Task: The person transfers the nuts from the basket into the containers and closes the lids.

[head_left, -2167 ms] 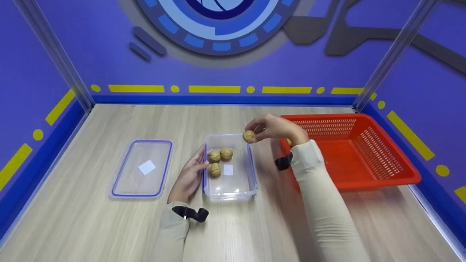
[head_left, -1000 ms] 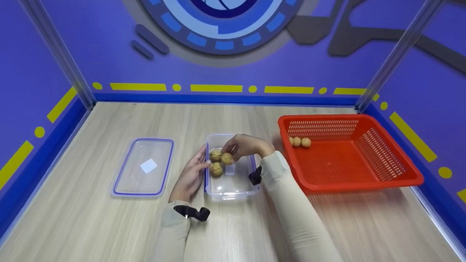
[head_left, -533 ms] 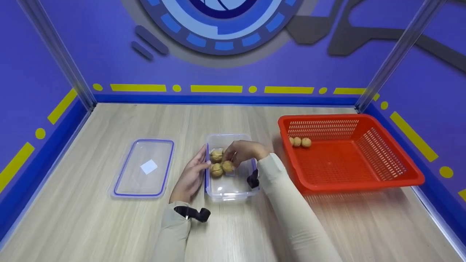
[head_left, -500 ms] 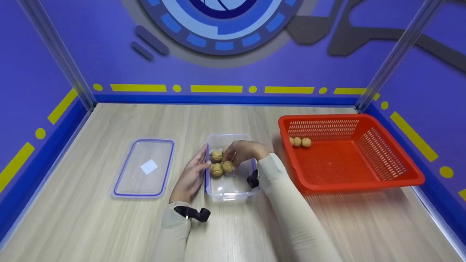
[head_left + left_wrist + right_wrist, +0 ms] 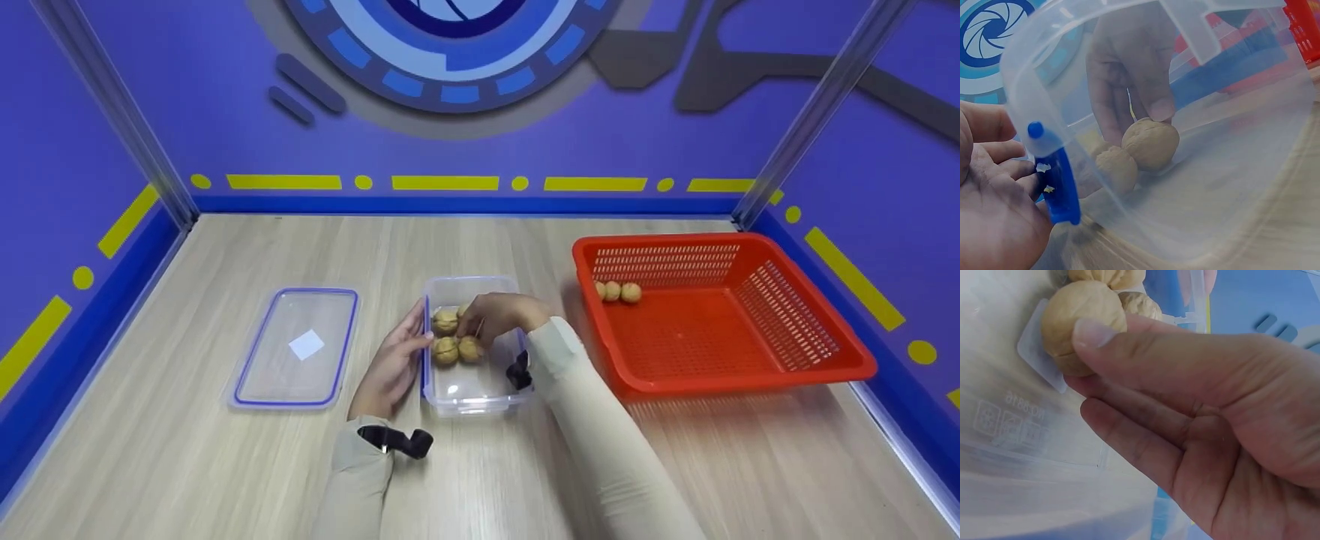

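In the head view, a clear plastic container with a blue seal stands mid-table and holds several walnuts. My right hand reaches down into it, thumb and fingers pinching a walnut beside another walnut. The right wrist view shows the thumb pressed on the pinched walnut. Farther back is one more walnut; another is mostly hidden by my right hand. My left hand rests along the container's left side, thumb at the rim. Its fingers touch the wall by a blue latch in the left wrist view.
A red basket stands at the right, with three walnuts showing in its back left corner. To the left lies the flat clear lid with a blue seal and white label. Purple-blue panels enclose the table's back and sides.
My right hand has carried a walnut left from near the basket down into the container, then shifted it toward the near side, beside another walnut. My left hand stays at the container's side.
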A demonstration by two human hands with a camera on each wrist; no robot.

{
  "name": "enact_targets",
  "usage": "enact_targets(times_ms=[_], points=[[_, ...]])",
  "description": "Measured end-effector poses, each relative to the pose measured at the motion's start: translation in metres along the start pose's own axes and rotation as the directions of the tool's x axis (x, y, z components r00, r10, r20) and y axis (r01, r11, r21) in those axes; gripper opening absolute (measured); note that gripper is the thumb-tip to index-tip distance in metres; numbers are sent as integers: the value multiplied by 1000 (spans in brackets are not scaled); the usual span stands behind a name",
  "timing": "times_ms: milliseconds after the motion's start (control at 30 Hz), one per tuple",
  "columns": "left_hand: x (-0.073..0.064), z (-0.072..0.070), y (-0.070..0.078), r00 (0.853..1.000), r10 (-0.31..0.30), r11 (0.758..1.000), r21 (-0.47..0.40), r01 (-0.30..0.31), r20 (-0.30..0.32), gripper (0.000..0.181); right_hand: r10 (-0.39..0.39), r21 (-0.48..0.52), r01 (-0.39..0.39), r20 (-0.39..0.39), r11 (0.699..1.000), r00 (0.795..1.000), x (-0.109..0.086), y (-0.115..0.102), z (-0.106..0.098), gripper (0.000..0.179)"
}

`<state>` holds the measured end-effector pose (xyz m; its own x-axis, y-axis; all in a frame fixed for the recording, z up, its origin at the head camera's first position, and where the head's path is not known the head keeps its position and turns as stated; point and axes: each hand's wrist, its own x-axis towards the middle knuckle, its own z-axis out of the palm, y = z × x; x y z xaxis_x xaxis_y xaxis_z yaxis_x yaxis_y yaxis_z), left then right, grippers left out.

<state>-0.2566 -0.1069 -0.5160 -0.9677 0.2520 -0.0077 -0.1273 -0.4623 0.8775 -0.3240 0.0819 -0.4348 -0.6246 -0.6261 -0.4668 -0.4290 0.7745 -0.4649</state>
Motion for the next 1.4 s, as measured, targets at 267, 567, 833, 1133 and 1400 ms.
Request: enact_targets(times_ms=[267, 567, 833, 1133, 1400], points=[[0, -1, 0, 1000, 5, 1000, -9, -5, 20, 72, -9, 34, 9, -2, 999, 1000, -2, -1, -4, 39], [0, -2, 0, 1000, 8, 1000, -1, -8, 21, 71, -27, -7, 27, -47, 1000, 999, -10, -2, -11, 37], [0, -1, 0, 1000, 2, 1000, 8, -3, 22, 71, -61, 40, 66, -123, 997, 991, -21, -2, -24, 39], [-1, -1, 0, 1000, 0, 1000, 2, 0, 8, 72, -185, 33, 202, -271, 979, 945, -42, 4, -43, 41], [-2, -1, 0, 1000, -1, 1000, -5, 1, 12, 73, -138, 102, 186, -358, 977, 924, -65, 21, -60, 43]])
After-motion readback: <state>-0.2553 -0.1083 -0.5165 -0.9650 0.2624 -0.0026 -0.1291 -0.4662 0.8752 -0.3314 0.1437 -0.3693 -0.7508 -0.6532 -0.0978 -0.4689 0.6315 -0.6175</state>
